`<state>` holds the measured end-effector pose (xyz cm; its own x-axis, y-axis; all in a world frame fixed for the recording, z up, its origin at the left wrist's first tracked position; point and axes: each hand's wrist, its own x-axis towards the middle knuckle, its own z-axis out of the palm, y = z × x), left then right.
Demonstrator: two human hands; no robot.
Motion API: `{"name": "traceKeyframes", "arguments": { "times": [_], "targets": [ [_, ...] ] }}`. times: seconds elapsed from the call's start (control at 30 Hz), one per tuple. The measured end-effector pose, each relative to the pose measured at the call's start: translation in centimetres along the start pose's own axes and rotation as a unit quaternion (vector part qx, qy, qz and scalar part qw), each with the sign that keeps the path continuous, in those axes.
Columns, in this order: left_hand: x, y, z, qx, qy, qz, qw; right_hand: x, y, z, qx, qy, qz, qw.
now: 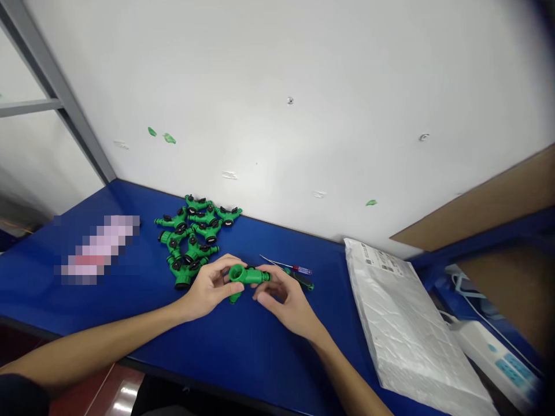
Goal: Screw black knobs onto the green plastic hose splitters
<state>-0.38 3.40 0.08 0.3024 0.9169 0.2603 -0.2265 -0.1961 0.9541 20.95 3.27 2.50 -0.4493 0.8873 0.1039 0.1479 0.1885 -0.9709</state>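
A green Y-shaped hose splitter [250, 275] is held in front of me, above the blue tabletop. Its round open socket faces up towards me on the left. My left hand [212, 287] grips the socket end between thumb and fingers. On the opposite end, my right hand [284, 294] has its fingers around the ribbed hose spigot, its thumb lower down. Most of the splitter's far side is hidden. Left of my hands lie several similar splitters [198, 249] with black valve levers. Just beyond my right hand are a screwdriver [302, 270] and a dark-handled tool [303, 281], partly covered.
The blue table [243, 352] runs along a white wall [277, 144]. At the right lies a silvery padded mailer [403, 323], with a white power strip [498, 358] past it. A blurred-out pinkish item [102, 251] is on the table's left part.
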Motion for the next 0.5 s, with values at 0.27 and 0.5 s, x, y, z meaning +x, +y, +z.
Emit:
{"name": "traceKeyframes", "arguments": {
  "times": [0.27,0.5],
  "targets": [
    [0.2,0.8,0.3,0.023,-0.021,-0.030,0.999,0.5,1.8,0.8,0.130,0.137,0.032,0.981],
    [-0.1,1.1,0.5,0.049,-0.068,-0.044,0.996,0.1,1.5,1.2,0.164,0.145,0.064,0.974]
  ]
}}
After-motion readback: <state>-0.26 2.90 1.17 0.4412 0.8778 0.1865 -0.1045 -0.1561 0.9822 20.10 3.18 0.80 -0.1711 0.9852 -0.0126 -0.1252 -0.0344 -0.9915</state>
